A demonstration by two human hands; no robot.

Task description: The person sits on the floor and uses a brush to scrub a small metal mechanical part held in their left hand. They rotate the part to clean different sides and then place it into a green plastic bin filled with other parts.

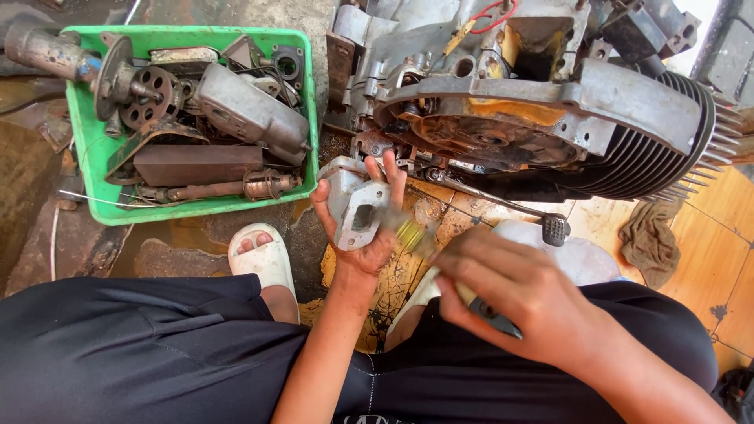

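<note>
My left hand (363,224) grips a grey metal housing (355,210); my right hand (514,294) clasps a blurred brush (415,235) against it. Below lie oil-stained orange tiles (711,259) (very grimy), with a green crate (94,149) beside the engine (534,110).

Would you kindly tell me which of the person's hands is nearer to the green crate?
Left. The left hand, holding a grey metal part, is just beside the green crate; the right hand is farther away.

Two hands at work: left hand (363,228), right hand (514,294). One grey metal casting (357,212). One brush (416,235), blurred. One green crate (90,149) of parts. One engine block (550,102). One rag (650,239). Two white sandals (265,259).
</note>
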